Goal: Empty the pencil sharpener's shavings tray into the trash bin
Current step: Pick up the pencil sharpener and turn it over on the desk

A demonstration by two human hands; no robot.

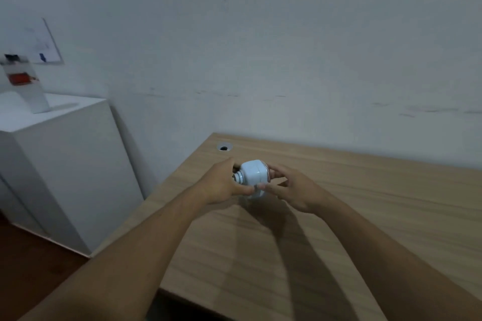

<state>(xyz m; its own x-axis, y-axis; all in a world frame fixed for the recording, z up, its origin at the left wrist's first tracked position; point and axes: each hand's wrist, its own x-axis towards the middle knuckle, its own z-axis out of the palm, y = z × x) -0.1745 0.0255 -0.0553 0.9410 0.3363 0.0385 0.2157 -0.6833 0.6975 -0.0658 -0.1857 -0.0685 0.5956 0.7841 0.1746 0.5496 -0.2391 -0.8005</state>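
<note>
A small white pencil sharpener (252,174) with a metal fitting on its left end is held just above the wooden desk (365,216). My left hand (221,185) grips its left side, thumb under the front. My right hand (294,190) touches its right side with spread fingers; whether it grips is unclear. The shavings tray is not separately visible, and no trash bin is in view.
A round cable hole (223,148) sits in the desk's far left corner. A white cabinet (60,164) stands to the left of the desk, with a white stand (26,86) holding something red on top. The wall runs right behind the desk. Dark floor lies lower left.
</note>
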